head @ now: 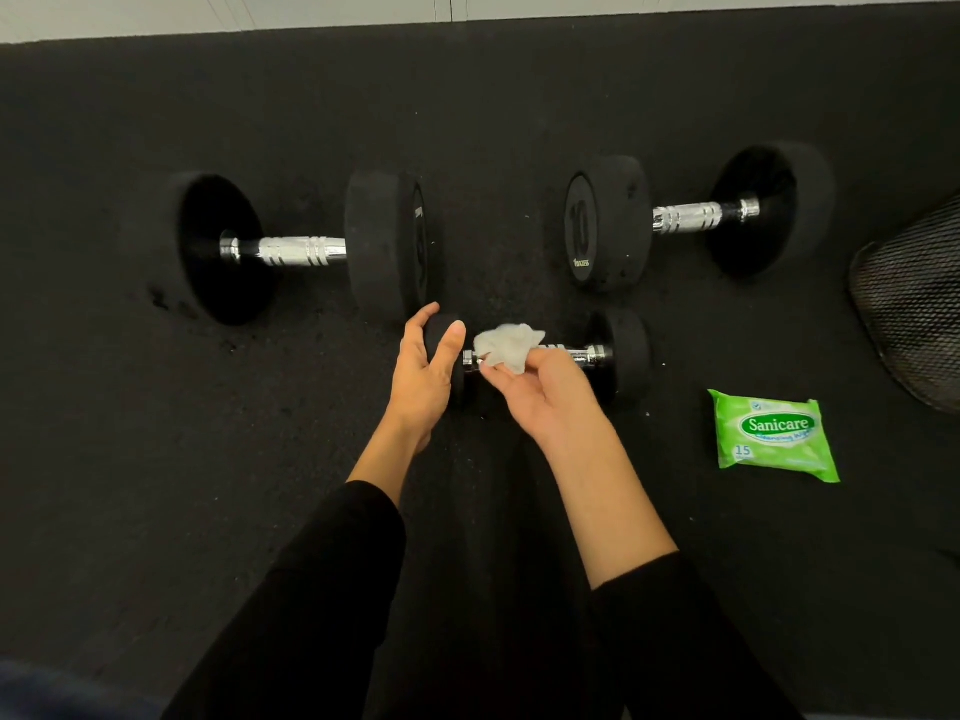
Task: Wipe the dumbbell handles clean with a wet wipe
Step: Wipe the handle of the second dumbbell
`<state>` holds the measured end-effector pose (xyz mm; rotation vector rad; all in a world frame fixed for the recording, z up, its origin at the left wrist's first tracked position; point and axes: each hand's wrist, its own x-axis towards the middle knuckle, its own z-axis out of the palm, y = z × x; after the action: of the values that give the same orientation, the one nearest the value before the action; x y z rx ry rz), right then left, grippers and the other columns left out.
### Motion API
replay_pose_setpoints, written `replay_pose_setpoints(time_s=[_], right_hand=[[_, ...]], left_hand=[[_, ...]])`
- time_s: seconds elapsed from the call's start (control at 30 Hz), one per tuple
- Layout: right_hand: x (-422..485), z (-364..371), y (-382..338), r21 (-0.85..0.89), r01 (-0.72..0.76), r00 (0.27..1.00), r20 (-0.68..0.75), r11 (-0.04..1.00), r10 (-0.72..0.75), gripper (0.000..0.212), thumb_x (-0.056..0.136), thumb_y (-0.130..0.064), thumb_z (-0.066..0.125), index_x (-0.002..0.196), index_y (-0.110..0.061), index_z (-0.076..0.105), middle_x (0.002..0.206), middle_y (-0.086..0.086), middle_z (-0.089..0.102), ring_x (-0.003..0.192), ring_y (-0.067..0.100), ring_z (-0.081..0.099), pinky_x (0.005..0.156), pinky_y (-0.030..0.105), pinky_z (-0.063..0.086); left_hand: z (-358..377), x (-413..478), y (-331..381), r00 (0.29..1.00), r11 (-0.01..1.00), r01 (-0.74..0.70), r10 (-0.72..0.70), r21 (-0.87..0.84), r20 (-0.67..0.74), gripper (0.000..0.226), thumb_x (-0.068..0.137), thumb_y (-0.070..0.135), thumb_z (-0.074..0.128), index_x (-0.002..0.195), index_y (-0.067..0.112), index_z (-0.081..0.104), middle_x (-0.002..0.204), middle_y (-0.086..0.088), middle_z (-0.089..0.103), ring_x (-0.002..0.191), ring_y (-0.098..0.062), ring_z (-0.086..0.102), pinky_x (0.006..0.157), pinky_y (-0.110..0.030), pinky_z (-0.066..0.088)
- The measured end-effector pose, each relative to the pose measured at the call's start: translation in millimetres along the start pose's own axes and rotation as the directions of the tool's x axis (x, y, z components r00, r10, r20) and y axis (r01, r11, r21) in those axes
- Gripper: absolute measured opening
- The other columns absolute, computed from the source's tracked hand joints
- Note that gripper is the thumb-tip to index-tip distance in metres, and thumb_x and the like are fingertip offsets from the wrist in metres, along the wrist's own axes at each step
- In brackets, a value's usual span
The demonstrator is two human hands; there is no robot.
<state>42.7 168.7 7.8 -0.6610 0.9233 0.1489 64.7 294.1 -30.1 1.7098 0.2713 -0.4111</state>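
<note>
1. Here the left hand (423, 374) curls round the left weight head of the small dumbbell (584, 354). The thumb lies across the head's inner face and one fingertip shows over its far edge.
2. The right hand (540, 389) pinches a crumpled wet wipe (506, 345) between thumb and fingers. The wipe sits on the chrome handle of the small dumbbell, just right of the left hand.
3. The small dumbbell lies on its side on the black floor (156, 459), running across between the two hands. Its right head and a short stretch of bare handle stick out beyond the right hand.
4. Beyond the left hand lies a large dumbbell (301, 250), its near head close to the left hand's fingertips.
5. Beyond the right hand and further right lies a second large dumbbell (691, 216), with "10" on its end face.
6. To the right of the right hand, apart from it, a green wipes pack (774, 436) lies flat on the floor.
7. Further right again, a dark mesh object (914, 314) is cut off by the frame edge.
8. Both forearms come out of black sleeves (332, 589).
</note>
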Motion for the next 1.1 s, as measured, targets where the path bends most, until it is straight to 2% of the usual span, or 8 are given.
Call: replay_pose_setpoints(time_s=[0.07,0.13,0.2,0.3,0.4,0.63,0.9,1.1], right_hand=[[-1.8,-1.3,-2.8,-0.485,0.252,0.962,0.034,0.837,-0.27,0.038,0.093,0.0,0.041,0.129,-0.006,0.053,0.116,0.009,0.06,0.108,0.022,0.058,0.088,0.029,0.049],[-10.5,0.1,-1.0,-0.81,0.507,0.8,0.313,0.296,-0.512,0.036,0.095,-0.003,0.041,0.125,-0.011,0.059,0.104,0.005,0.063,0.095,0.015,0.059,0.077,0.021,0.044],[-5.7,-10.2,13.2,-0.809,0.556,0.718,0.583,-0.188,-0.38,0.045,0.093,0.0,0.041,0.136,-0.009,0.049,0.127,0.012,0.057,0.117,0.024,0.054,0.097,0.025,0.038],[0.6,-26.1,40.1,-0.672,0.507,0.696,0.688,-0.54,-0.202,0.063,0.088,0.004,0.045,0.147,-0.001,0.025,0.155,0.017,0.024,0.145,0.029,0.016,0.12,0.037,0.008],[9.7,-23.2,33.4,-0.62,0.49,0.636,0.735,-0.612,-0.235,0.06,0.087,0.001,0.046,0.144,-0.001,0.031,0.148,0.015,0.037,0.142,0.027,0.027,0.119,0.042,0.006],[31.7,15.8,6.8,-0.74,0.387,0.811,0.557,-0.551,-0.179,0.028,0.091,-0.01,0.042,0.117,-0.007,0.053,0.11,0.013,0.065,0.111,0.031,0.056,0.114,0.042,0.021],[5.2,-30.2,33.1,-0.655,0.574,0.614,0.742,-0.492,-0.271,0.061,0.088,0.007,0.049,0.145,-0.007,0.032,0.153,0.01,0.032,0.145,0.021,0.02,0.117,0.028,0.0],[23.8,11.4,-0.2,-0.778,0.412,0.81,0.551,-0.475,-0.2,0.022,0.095,-0.011,0.041,0.106,-0.005,0.059,0.106,0.016,0.063,0.1,0.035,0.059,0.08,0.039,0.043]], left_hand=[[0.4,0.5,-0.5,1.0,1.0,0.002,-0.002,0.001,-0.002,0.054,0.091,0.051,0.054,0.14,0.04,0.034,0.147,-0.003,0.038,0.133,-0.022,0.041,0.107,-0.048,0.039],[0.8,0.9,0.1,1.0,1.0,0.003,-0.003,-0.028,-0.007,0.055,0.09,0.05,0.056,0.14,0.037,0.036,0.142,-0.002,0.045,0.127,-0.019,0.048,0.106,-0.046,0.042],[1.0,1.7,-0.9,1.0,0.999,-0.001,0.0,-0.051,-0.019,0.055,0.088,0.05,0.058,0.138,0.035,0.039,0.135,-0.001,0.05,0.12,-0.016,0.054,0.104,-0.042,0.045],[1.0,1.3,-1.2,1.0,0.999,-0.015,0.015,-0.031,-0.022,0.05,0.092,0.043,0.056,0.139,0.033,0.04,0.134,-0.002,0.049,0.12,-0.014,0.052,0.105,-0.039,0.044],[0.4,2.1,-1.9,1.0,0.999,-0.022,0.022,-0.024,-0.009,0.052,0.09,0.048,0.056,0.138,0.037,0.038,0.14,-0.002,0.046,0.127,-0.018,0.048,0.107,-0.043,0.042],[-1.0,2.8,-4.2,1.0,0.999,-0.025,0.025,-0.029,0.005,0.056,0.091,0.047,0.055,0.141,0.034,0.035,0.139,-0.001,0.046,0.124,-0.016,0.05,0.106,-0.042,0.043],[-1.7,1.7,-4.2,1.0,0.999,-0.014,0.015,-0.033,0.021,0.057,0.087,0.055,0.056,0.138,0.04,0.036,0.143,-0.002,0.042,0.131,-0.019,0.043,0.108,-0.045,0.039],[-1.4,1.7,-3.8,1.0,0.999,-0.014,0.015,-0.032,0.02,0.057,0.088,0.052,0.057,0.139,0.039,0.035,0.14,-0.002,0.044,0.125,-0.019,0.049,0.104,-0.045,0.044]])
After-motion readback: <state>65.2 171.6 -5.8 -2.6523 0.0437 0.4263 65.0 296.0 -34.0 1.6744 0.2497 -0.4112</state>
